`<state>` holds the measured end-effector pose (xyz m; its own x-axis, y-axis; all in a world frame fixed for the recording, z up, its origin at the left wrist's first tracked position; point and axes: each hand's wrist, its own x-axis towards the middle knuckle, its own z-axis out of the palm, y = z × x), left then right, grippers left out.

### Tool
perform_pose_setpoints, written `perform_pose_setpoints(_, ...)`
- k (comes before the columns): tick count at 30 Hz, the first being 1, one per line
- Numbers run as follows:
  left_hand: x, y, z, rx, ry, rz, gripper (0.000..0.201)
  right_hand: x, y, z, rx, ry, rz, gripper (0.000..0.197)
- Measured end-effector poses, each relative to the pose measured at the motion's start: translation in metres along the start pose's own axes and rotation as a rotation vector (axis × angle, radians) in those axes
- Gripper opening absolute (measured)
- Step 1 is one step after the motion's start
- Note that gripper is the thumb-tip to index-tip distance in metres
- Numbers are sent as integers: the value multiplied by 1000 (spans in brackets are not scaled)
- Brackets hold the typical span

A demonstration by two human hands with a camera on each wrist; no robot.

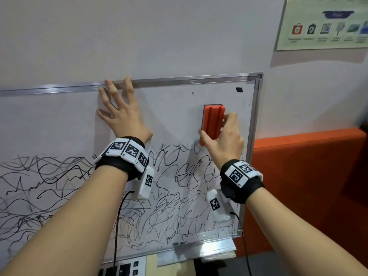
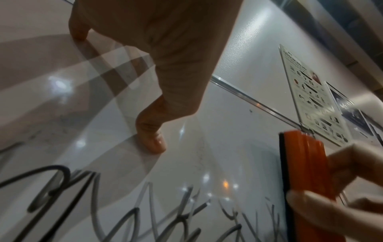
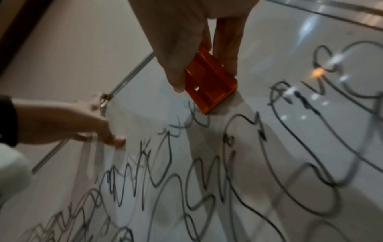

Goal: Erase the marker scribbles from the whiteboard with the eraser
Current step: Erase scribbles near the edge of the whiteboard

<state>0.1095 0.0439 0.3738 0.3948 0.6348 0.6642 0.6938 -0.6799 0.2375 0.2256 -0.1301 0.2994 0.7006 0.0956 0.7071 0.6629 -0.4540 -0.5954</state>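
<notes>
On whiteboard [image 1: 179, 100]: left hand [image 1: 121, 114] spread flat; right hand [image 1: 225, 142] pinching eraser [image 1: 213, 121]; poster [image 1: 326, 22] text unreadable.

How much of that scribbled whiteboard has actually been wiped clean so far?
Roughly the top band of the whiteboard already looks clean. The right hand grips the orange eraser at the upper edge of the scribbles, while the left hand presses flat on the board. The black scribbles across the middle and bottom are left, so most of the job remains.
</notes>
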Motion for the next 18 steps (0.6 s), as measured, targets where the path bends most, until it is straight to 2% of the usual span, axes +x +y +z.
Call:
perform_pose_setpoints(3, -1, -2, -1, -2, -11, 2, 151, -17, 10, 2, -30, -53, -25, 58)
perform_pose_setpoints(6, -1, -3, -2, 10, -12, 16, 151, -7, 9, -1, -11, 4, 22, 60)
perform_pose_setpoints(8, -2, -2, -2, 11, -20, 6, 151, 0, -3, 2, 30, 18, 0, 60)
perform_pose_setpoints(13, -1, -6, -3, 55, -10, 27, 154, -24, -3, 12, -32, -93, -49, 58)
perform_pose_setpoints(18, 0, -3, -3, 71, -4, 17, 154, 1, -17, 9, 23, 16, -17, 60)
